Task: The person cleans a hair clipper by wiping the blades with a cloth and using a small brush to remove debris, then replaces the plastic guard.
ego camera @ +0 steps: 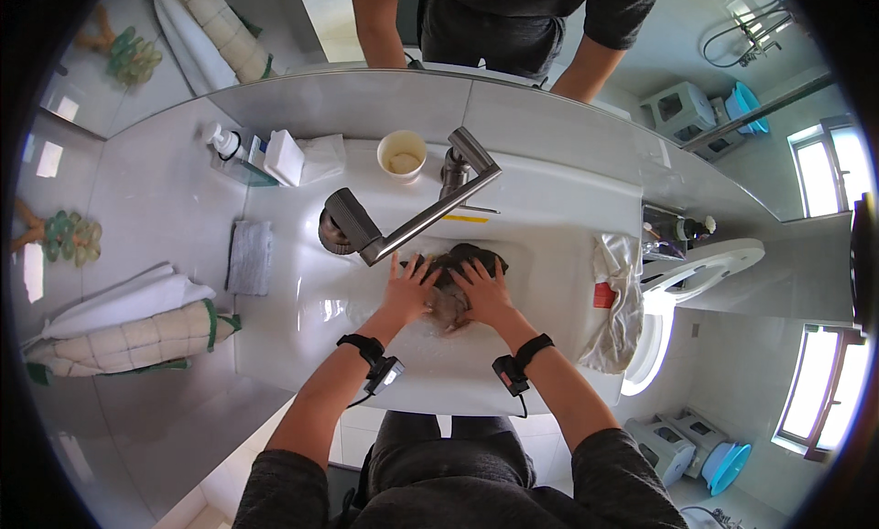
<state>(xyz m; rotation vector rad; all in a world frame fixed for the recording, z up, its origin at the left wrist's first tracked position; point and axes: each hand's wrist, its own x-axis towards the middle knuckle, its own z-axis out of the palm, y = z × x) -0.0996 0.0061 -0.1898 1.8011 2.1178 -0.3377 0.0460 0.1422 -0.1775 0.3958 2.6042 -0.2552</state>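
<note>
A bunched dark cloth [474, 255] lies in the basin of the white washbasin [549, 364], with a greyish-brown wet part [448, 308] nearer to me. My left hand [408, 295] rests on the left side of the bundle, palm down with fingers spread. On the right side, my right hand [487, 292] presses down in the same way, its fingertips over the dark fabric. Neither hand visibly grips it. Above the left hand hangs the head of a grey metal swivel faucet [439, 209]. Part of the cloth is hidden under my fingers.
Behind the faucet stands a paper cup [402, 156]. A pump bottle [230, 148], a white box [283, 158] and a folded grey cloth [249, 257] sit at left. A white cloth [614, 302] drapes the right rim, beside the toilet seat [714, 268].
</note>
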